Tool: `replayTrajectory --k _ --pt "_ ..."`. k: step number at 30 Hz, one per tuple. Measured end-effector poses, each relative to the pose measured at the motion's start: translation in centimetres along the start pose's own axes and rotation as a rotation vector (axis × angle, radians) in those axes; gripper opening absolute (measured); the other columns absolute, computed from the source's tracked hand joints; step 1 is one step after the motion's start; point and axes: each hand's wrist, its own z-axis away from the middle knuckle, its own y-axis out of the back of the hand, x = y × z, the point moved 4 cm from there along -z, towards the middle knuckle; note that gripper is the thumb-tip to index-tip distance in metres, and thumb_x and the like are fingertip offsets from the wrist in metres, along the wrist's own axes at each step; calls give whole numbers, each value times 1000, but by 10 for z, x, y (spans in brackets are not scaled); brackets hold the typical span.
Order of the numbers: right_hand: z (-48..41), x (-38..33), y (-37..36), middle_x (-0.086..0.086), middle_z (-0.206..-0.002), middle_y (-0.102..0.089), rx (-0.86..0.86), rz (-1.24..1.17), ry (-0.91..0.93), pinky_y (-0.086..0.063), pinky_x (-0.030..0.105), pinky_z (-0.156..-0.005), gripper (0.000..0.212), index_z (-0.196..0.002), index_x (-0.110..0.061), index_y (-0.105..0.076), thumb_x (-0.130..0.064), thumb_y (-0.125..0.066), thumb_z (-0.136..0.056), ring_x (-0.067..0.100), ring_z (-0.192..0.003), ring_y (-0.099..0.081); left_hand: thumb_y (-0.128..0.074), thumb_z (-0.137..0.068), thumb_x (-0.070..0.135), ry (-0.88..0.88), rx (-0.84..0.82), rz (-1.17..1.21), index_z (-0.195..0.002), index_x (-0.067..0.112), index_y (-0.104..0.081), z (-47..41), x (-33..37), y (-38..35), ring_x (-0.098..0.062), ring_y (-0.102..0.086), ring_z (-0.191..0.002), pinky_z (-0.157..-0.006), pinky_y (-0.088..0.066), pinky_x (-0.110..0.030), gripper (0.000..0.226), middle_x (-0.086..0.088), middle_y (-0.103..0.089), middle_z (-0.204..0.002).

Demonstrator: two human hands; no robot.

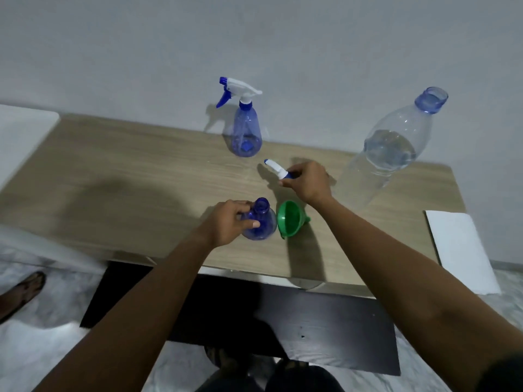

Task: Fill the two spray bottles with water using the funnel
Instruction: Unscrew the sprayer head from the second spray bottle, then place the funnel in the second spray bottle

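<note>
An uncapped blue spray bottle (pixel 261 222) stands near the front of the wooden table (pixel 135 176). My left hand (pixel 229 223) grips its body. My right hand (pixel 307 182) holds that bottle's white and blue spray head (pixel 278 168) just above the table, behind the bottle. A green funnel (pixel 290 219) lies on its side right of the open bottle, under my right wrist. A second blue spray bottle (pixel 245 128), with its trigger head on, stands at the back by the wall. A large clear water bottle (pixel 393 148), open and partly full, stands at the right.
A white sheet (pixel 460 250) lies on the table's right end, overhanging the front edge. A white object (pixel 19 137) adjoins the left end. A dark board (pixel 325 326) sits below the front edge. A sandalled foot (pixel 21 292) shows at the lower left.
</note>
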Motion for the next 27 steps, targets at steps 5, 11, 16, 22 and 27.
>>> replayTrajectory --k 5,11,16,22,27 --pt "-11 10 -22 5 -85 -77 -128 -19 -42 -50 34 -69 33 -89 -20 -82 -44 -91 -68 23 -84 -71 -75 -77 21 -21 6 80 -107 12 -75 0 -5 -4 -13 -68 -102 -90 -50 -22 32 -1 -73 -112" --pt "-17 10 -26 4 -93 -78 -186 -41 -54 -50 33 -76 35 -97 -18 -81 -40 -90 -72 19 -87 -69 -78 -78 12 -39 22 134 -114 5 -73 -2 -10 -3 -4 -65 -105 -91 -49 -14 37 -5 -72 -119" --pt "5 11 -6 -3 -90 -75 -74 -239 -8 -58 42 -88 24 -101 -17 -78 -24 -85 -79 15 -85 -70 -80 -80 14 -22 35 92 -115 9 -74 -1 -10 -3 -15 -67 -112 -97 -51 -28 36 -1 -73 -120" --pt "71 22 10 -5 -125 -68 -182 -293 100 -53 36 -100 45 -130 -19 -67 -19 -79 -87 13 -108 -64 -80 -77 34 54 -3 31 -111 23 -77 1 -8 0 -12 -67 -111 -102 -52 -40 36 12 -73 -118" --pt "87 32 2 -3 -149 -50 -354 -97 200 -35 23 -109 106 -155 -22 -39 -17 -94 -64 10 -133 -46 -76 -72 49 116 -23 -26 -107 39 -74 3 -7 2 -7 -68 -107 -101 -52 -44 37 17 -75 -109"
